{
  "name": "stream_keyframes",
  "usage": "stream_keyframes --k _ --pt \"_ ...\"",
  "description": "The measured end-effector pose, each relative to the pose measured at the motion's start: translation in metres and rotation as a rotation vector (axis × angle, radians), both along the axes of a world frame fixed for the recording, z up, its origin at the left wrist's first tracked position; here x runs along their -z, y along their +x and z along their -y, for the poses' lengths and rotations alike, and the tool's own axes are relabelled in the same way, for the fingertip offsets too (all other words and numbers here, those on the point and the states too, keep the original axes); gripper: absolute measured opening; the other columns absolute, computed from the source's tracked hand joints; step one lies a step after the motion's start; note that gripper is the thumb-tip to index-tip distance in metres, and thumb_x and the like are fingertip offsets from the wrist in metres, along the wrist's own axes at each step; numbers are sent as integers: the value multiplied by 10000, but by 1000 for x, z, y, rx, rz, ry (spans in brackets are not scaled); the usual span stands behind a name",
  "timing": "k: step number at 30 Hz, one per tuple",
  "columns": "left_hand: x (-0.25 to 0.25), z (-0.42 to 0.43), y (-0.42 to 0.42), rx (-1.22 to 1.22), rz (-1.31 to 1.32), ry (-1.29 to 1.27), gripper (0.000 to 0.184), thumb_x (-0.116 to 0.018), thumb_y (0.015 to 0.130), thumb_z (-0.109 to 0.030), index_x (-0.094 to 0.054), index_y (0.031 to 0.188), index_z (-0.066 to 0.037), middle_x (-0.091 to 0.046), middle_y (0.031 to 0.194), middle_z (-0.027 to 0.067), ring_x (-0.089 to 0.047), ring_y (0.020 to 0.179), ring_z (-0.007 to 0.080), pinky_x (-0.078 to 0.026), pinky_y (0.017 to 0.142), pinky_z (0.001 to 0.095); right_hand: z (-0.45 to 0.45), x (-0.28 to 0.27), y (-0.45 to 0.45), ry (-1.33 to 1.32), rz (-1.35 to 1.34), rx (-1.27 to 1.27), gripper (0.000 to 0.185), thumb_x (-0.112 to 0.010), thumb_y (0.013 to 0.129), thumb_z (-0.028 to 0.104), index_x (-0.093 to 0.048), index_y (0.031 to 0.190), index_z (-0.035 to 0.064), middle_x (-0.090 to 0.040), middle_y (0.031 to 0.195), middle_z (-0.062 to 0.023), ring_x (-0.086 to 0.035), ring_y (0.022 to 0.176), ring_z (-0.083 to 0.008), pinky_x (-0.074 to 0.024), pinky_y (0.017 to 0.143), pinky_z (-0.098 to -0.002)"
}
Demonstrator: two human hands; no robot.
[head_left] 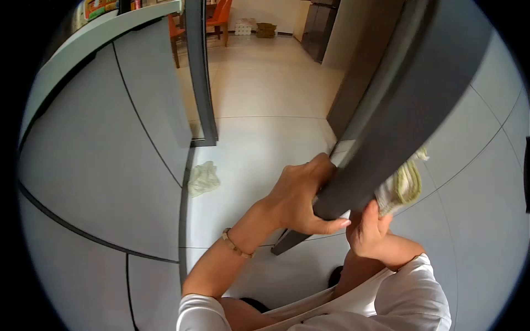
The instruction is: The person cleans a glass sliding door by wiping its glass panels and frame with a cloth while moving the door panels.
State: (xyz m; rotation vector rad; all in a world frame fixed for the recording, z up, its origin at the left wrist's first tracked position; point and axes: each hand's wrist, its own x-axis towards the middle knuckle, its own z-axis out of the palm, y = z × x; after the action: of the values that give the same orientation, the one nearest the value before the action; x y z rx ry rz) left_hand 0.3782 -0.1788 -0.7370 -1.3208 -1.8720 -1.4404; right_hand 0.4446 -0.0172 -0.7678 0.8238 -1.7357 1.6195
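A dark grey door frame or panel edge [397, 121] slants from the upper right down to the middle. My left hand [302, 196] grips its near part, with the thumb on the close side and the fingers curled over the far left side. On the right of the panel, my right hand [372, 231] holds a folded white and green cloth [402, 189] against or close to its side. Part of the right hand's fingers is hidden by the cloth and panel. A beaded bracelet [237, 244] circles my left wrist.
A pale green cloth [204, 179] lies on the tiled floor [248, 143]. Grey cabinets [99, 138] line the left, beside another dark frame [200, 71]. Orange chairs [219, 17] and a dark appliance [319, 30] stand farther back. Tiled wall or floor extends at the right.
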Motion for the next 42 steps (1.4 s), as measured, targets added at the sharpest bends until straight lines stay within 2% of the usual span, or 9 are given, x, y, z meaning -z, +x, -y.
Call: stream_keyframes --k 3,4,10,17,20,28,32,37,42 --pt "-9 -14 9 60 -60 -108 580 -699 564 -490 -498 780 9 -489 746 110 -511 600 279 -414 495 343 -24 5 12 78 -135 90 449 -325 926 175 -227 1311 -34 -411 1256 -168 -452 1106 -259 -343 943 -390" --pt "-7 -23 10 92 -141 -25 565 -696 578 -483 -500 776 8 -485 738 108 -508 591 268 -411 489 341 -32 -2 21 178 -137 98 481 -313 939 263 -238 1316 -27 -418 1244 -206 -458 1101 -313 -356 935 -417" --pt "-2 -72 22 253 -235 120 497 -690 579 -407 -497 802 -7 -484 763 114 -508 633 255 -425 496 346 -66 -10 62 372 -307 443 494 -311 939 279 -235 1317 -29 -411 1249 -212 -454 1105 -323 -354 937 -421" --pt "28 -122 36 466 -114 101 571 -673 627 -471 -418 951 -77 -390 869 118 -481 689 252 -430 504 361 -99 -6 115 683 -497 1156 509 -308 939 298 -230 1319 -32 -404 1254 -218 -448 1108 -335 -351 940 -425" --pt "47 -138 32 557 -64 48 601 -607 715 -528 -364 1060 -99 -352 916 121 -478 756 252 -443 521 361 -113 -3 133 850 -494 1396 516 -307 939 307 -228 1319 -34 -401 1257 -221 -446 1110 -341 -350 941 -427" --pt "99 -158 22 663 153 -179 578 -597 775 -427 -361 1153 -59 -395 1054 134 -534 741 252 -483 587 353 -160 10 149 1292 -419 1853 535 -304 939 329 -224 1321 -37 -392 1263 -228 -440 1114 -355 -347 944 -433" --pt "112 -151 12 597 240 -208 543 -598 780 -405 -396 1126 -39 -400 1084 148 -550 724 267 -485 581 371 -171 0 158 1358 -405 2003 545 -303 939 340 -221 1322 -39 -388 1267 -232 -437 1116 -362 -345 945 -435" --pt "122 -151 5 588 325 -300 530 -583 797 -399 -401 1104 -6 -421 1093 164 -534 846 310 -469 687 396 -183 -2 167 1443 -391 2117 557 -301 939 353 -218 1323 -41 -383 1271 -236 -433 1119 -371 -343 947 -439" --pt "147 -176 20 697 402 -389 516 -546 824 -403 -396 1106 2 -416 1089 181 -505 908 322 -451 748 400 -202 -1 171 1114 -359 2089 602 -275 926 453 -300 1299 -18 -378 1275 -245 -415 1126 -416 -350 938 -467"
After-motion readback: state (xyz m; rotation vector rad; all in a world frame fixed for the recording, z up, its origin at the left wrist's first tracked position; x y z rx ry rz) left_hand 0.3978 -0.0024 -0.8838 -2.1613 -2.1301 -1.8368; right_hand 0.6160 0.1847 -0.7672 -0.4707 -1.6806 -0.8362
